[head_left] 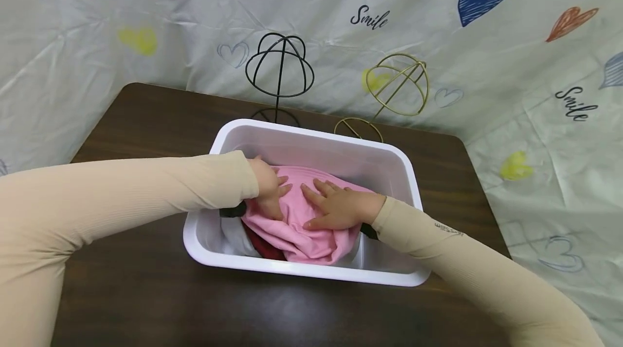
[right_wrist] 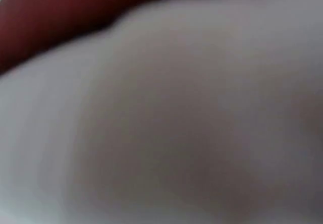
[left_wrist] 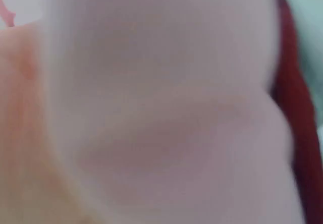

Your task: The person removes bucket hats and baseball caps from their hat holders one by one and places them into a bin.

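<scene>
A pink cloth point(head_left: 302, 233) lies bunched in a white plastic tub point(head_left: 311, 271), over a dark red cloth point(head_left: 266, 248) and a pale grey-white cloth point(head_left: 237, 236). On the pink cloth's left side rests my left hand point(head_left: 267, 187), its fingers extended. My right hand point(head_left: 339, 207) lies flat on the cloth's right part with fingers spread. Both wrist views are mostly filled by blurred pale fabric, very close. A strip of dark red cloth point(left_wrist: 298, 118) shows at the left wrist view's right edge, and dark red cloth point(right_wrist: 55, 19) crosses the right wrist view's top left.
The tub stands on a dark brown wooden table point(head_left: 160, 120). Behind it are a black wire stand point(head_left: 277, 97) and a gold wire stand point(head_left: 382, 109), both with domed tops. A white curtain point(head_left: 316, 6) printed with hearts and "Smile" hangs behind the table.
</scene>
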